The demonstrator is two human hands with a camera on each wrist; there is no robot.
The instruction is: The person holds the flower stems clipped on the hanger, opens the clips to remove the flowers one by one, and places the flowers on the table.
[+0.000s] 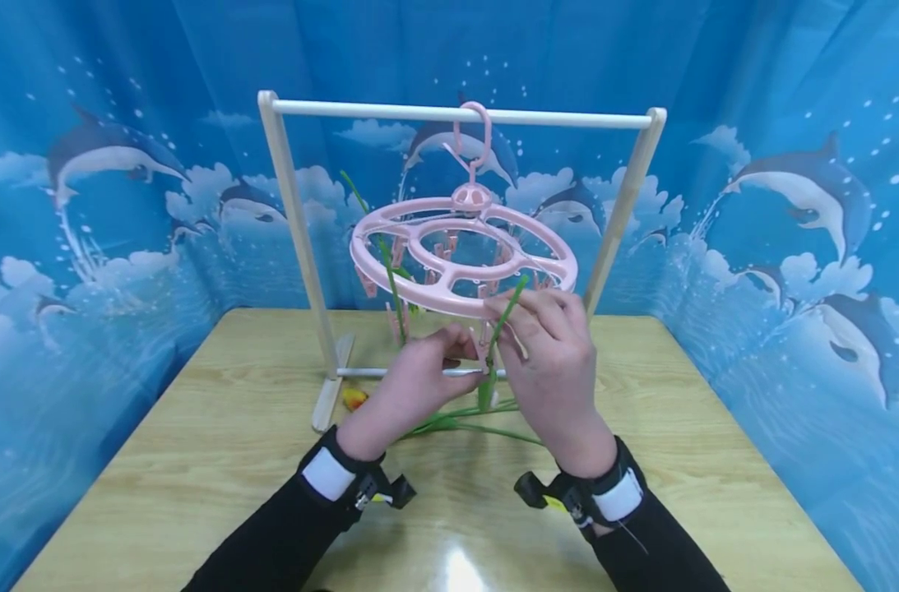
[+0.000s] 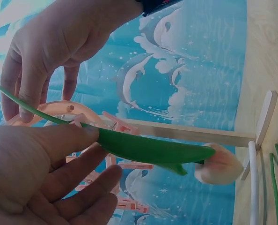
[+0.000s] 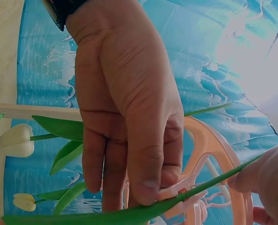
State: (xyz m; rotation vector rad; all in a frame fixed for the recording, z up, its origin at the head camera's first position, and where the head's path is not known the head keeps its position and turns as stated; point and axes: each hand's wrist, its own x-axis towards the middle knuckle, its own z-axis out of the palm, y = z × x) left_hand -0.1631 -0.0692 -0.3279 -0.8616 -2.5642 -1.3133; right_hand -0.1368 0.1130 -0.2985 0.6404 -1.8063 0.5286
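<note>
Table edges: wood tabletop (image 1: 715, 469) runs well out left and right of both hands; far side meets the blue dolphin curtain (image 1: 782, 74), which also walls left and right.
Room at the stand: pale stand (image 1: 295, 214) at far middle, posts left and right; both hands work between the posts, on the near side.
Hanger: pink round hanger (image 1: 449, 304) hooked on the top rod, ring tilted, several pink clips (image 1: 397, 251) dangling.
Hanger load: green stem (image 1: 391, 284) rises at ring's left; right wrist view has white tulip (image 3: 17, 140) and pale yellow tulip (image 3: 24, 202), blooms down.
Held tulip: tulip with pale pink-white bloom (image 2: 148, 147), upside down just below the ring's near rim, stem up, leaf against a clip.
Left hand: left hand (image 1: 415, 378) clamped, thumb and finger pinching tulip at leaf base, beside that clip.
Right hand: right hand (image 1: 556, 353) higher, thumb and finger together on the stem, by the rim.
Tabletop flowers: green stems (image 1: 437, 423) lie under the hands; yellow-red bloom (image 1: 354, 399) left, beside stand's foot.
</note>
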